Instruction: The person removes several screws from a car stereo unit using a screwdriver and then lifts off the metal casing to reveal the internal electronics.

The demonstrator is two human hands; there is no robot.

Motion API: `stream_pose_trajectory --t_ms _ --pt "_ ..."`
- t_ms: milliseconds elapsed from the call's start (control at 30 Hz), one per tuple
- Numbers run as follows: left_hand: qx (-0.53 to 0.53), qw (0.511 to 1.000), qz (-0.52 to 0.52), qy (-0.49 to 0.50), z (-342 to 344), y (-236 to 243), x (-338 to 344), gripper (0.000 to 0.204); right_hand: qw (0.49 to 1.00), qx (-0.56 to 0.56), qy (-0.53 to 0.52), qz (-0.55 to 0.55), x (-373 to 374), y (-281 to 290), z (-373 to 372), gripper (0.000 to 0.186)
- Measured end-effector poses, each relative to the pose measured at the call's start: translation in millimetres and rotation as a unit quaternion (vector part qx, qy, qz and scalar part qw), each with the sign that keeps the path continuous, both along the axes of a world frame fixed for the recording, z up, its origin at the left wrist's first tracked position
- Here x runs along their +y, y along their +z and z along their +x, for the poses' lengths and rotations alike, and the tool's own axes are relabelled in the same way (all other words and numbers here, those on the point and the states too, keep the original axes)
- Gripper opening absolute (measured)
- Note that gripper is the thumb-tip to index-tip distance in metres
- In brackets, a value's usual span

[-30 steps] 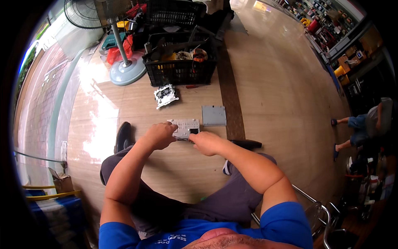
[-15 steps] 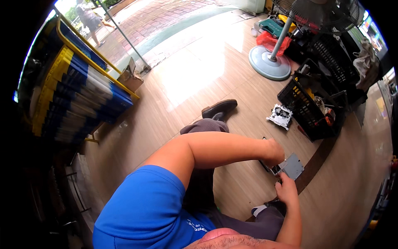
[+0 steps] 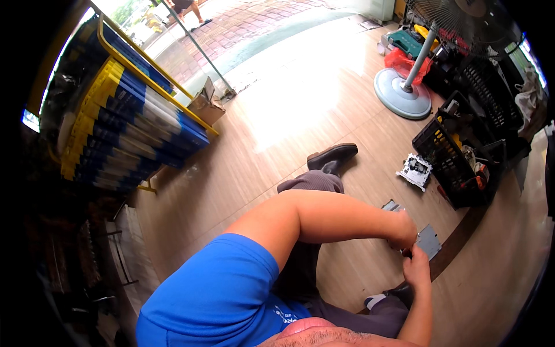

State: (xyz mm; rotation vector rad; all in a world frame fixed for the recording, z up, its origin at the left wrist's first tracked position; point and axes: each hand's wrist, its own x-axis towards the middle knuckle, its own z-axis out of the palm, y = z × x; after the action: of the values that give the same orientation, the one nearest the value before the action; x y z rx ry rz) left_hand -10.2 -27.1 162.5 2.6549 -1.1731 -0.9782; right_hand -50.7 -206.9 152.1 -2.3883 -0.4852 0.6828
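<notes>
A grey metal casing [image 3: 429, 241] with a flat plate is held low over the floor, right of my legs. My right hand [image 3: 417, 268] comes up from below, its fingers closed on the casing's near edge. My left hand [image 3: 404, 228] reaches across from the left with curled fingers, close against the casing and just above the right fingertips. What the left fingers grip is hidden behind the back of that hand. Beyond the left hand a lighter grey metal piece [image 3: 392, 206] sticks out; whether it joins the casing I cannot tell.
A white and black mechanical part [image 3: 415, 172] lies on the floor beside a black plastic crate [image 3: 445, 156] of tools. Behind stands a fan on a round base [image 3: 403, 93]. At left is a yellow rack [image 3: 107, 78] of blue-and-white packages. My shoe [image 3: 333, 157] rests ahead.
The whole view has shifted, so the scene sits farther right. Beyond the left hand, a light grey metal surface now shows where a dark edge was. Both hands stay together at the casing.
</notes>
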Motion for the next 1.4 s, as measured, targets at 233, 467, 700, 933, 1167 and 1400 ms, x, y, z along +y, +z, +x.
stream_pose_trajectory --t_ms 233,467,700,933,1167,1400 --pt "0.002 1.000 -0.005 -0.007 -5.0 16.1 3.9 0.034 0.997 -0.052 0.048 0.026 -6.5 -2.5 -4.0 0.023" --pt "0.004 1.000 0.002 -0.001 -6.0 18.6 -4.7 0.033 0.997 -0.057 0.044 0.025 -13.5 2.4 -8.6 0.022" --pt "0.036 0.998 0.039 0.017 0.1 0.3 -14.2 0.041 0.998 -0.039 0.048 0.015 -16.4 17.3 -13.4 0.020" --pt "-0.005 1.000 0.031 0.005 0.7 3.5 -7.6 0.034 0.998 -0.036 0.048 0.010 -17.0 26.1 -16.3 0.017" --pt "0.001 1.000 0.014 0.003 3.5 -0.7 -8.4 0.037 0.997 -0.060 0.042 -0.018 -18.4 22.4 -16.4 0.016" --pt "0.019 1.000 0.011 0.009 8.0 -16.6 -1.5 0.037 0.997 -0.055 0.039 -0.030 -10.5 27.1 -16.1 0.017"
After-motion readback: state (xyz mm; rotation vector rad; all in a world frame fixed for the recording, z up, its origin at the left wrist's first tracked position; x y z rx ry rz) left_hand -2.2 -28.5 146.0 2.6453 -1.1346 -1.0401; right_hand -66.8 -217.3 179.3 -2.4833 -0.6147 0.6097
